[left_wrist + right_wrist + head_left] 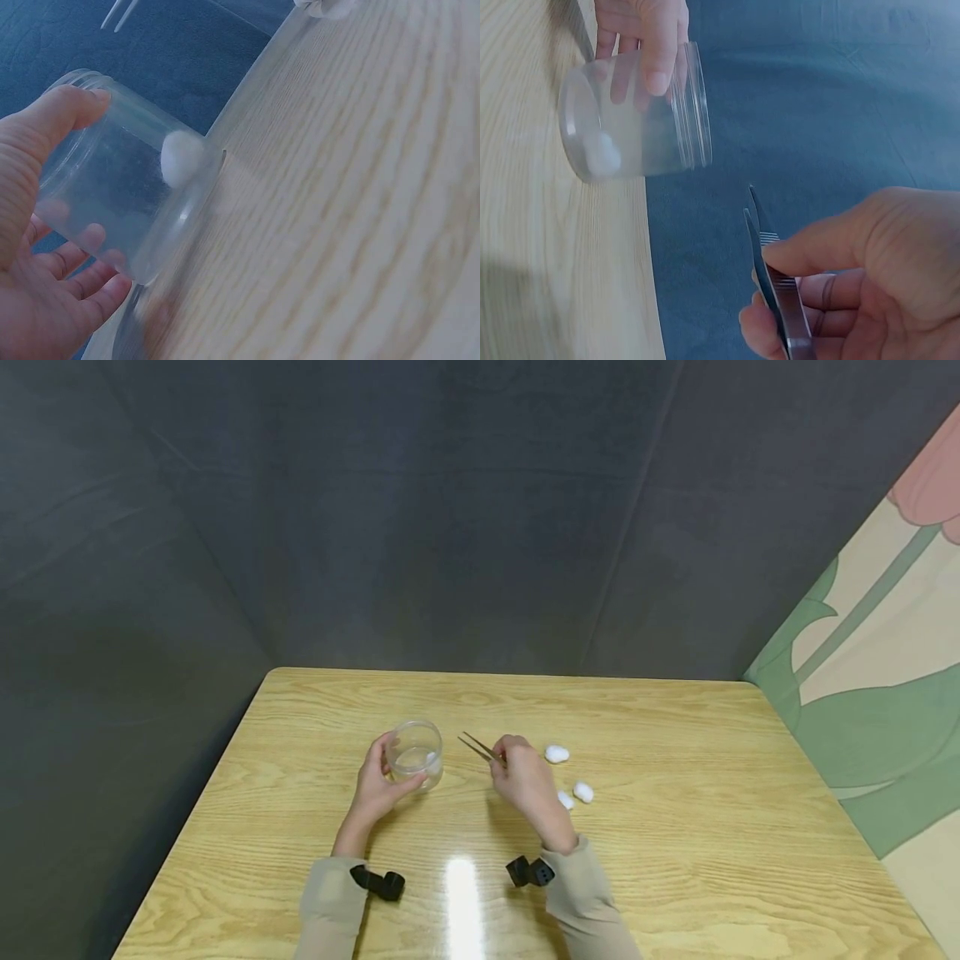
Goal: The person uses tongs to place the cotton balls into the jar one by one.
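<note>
My left hand (382, 785) grips a clear plastic jar (415, 752) round its side, thumb toward me and fingers on the far side. The jar stands on the table with its mouth up, and one white cotton ball (181, 159) lies at its bottom. To the right of the jar, my right hand (522, 777) pinches metal tweezers (776, 270) between thumb and fingers. The tips are apart with nothing between them and point toward the jar. Beside the right hand lie white cotton balls (557, 754), one of them (566, 800) partly hidden by the wrist.
The wooden table (712, 818) reaches a dark cloth screen (465, 527) at the back and left. A flower-patterned cloth (885, 693) hangs at the right. Each wrist wears a black camera mount (380, 883), and light glares on the tabletop between the arms.
</note>
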Tool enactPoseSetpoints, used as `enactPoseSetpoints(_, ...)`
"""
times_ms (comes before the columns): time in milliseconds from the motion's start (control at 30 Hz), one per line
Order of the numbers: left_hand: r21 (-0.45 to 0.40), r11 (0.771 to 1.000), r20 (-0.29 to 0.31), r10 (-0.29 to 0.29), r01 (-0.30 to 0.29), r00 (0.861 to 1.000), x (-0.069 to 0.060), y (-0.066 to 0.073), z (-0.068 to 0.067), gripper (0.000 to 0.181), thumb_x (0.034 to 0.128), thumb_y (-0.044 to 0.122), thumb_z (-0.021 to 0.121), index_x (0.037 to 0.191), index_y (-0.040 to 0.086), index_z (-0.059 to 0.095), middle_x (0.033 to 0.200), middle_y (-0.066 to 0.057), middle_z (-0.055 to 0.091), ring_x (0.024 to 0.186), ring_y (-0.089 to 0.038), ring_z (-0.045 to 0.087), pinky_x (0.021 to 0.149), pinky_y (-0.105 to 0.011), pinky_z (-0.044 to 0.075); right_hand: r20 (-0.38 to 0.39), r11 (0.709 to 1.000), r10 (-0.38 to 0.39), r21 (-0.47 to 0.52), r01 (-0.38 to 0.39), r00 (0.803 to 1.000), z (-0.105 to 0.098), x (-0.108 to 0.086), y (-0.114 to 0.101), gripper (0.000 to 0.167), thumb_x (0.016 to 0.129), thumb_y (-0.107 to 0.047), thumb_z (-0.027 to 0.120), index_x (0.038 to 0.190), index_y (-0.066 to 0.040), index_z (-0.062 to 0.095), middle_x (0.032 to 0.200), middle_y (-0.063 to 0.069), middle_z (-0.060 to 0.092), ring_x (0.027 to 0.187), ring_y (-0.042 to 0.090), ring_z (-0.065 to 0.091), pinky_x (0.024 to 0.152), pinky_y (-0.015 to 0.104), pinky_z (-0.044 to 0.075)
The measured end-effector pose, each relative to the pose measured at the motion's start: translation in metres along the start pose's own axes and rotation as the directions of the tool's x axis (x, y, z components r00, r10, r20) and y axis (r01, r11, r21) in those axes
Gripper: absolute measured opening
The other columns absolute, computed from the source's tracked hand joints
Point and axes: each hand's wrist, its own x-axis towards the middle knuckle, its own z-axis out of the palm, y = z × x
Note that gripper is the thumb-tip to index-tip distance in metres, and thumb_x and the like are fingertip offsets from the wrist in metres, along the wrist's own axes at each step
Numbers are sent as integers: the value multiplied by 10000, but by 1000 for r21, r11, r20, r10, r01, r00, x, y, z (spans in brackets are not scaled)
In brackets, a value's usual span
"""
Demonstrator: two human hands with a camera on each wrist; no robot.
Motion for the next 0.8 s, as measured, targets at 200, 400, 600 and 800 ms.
enactPoseSetpoints(200,5,1000,4,2,-2,1000,0,-1,0,854,698,93,814,1400,58,328,1371,-174,416,1236,-333,401,991,-511,332,-10,1000,29,-9,-29,1000,-5,-2,7,69,847,-27,638,906,-1,612,837,104,597,607,153,518,494,261,424)
enactPoseSetpoints(400,4,1000,6,-4,4,1000,0,0,-1,849,699,96,814,1397,60,331,1371,-172,416,1234,-336,402,986,-501,335,-30,999,36,-7,-36,999,-10,-3,13,87,845,-27,641,920,9,616,840,111,605,605,153,524,490,259,424)
enactPoseSetpoints(600,1,1000,12,-5,5,1000,0,0,-2,843,706,96,810,1398,49,331,1372,-180,414,1234,-342,398,988,-502,328,-49,999,35,-18,-36,998,-13,-5,20,92,842,-36,648,915,9,615,839,107,603,585,144,503,470,254,408)
enactPoseSetpoints(800,13,1000,11,3,-3,1000,1,-1,-1,841,705,96,809,1395,43,331,1365,-184,419,1227,-348,403,980,-508,334,-65,998,39,-44,-42,997,-16,-7,28,77,832,-30,651,896,-1,620,830,97,606,633,165,529,510,277,434)
